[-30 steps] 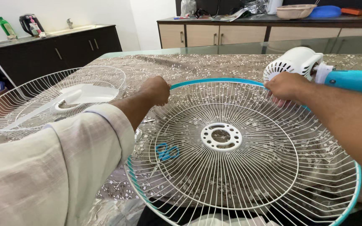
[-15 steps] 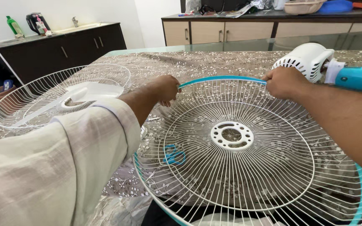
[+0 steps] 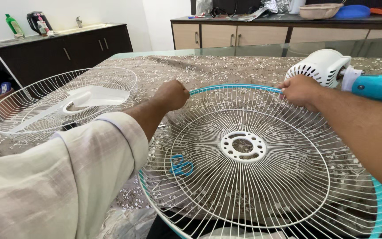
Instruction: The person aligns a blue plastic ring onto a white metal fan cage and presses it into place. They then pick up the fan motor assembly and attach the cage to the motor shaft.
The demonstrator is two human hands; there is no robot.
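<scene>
White wire fan guard with a turquoise rim [image 3: 261, 177] fills the lower centre and right of the frame, lying on the brown patterned tablecloth [image 3: 208, 66]. We grip its far rim with both hands — left hand [image 3: 169, 95] fisted on it, right hand [image 3: 300, 90] closed beside the white fan motor housing [image 3: 321, 66]. Blue scissors [image 3: 181, 165] lie beneath the wires.

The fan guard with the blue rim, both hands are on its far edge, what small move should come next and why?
Probably work the blue rim band a little further along the white wire fan guard. The left hand and right hand both grip the far edge where the band sits, and the near left edge shows only part of it.
</scene>
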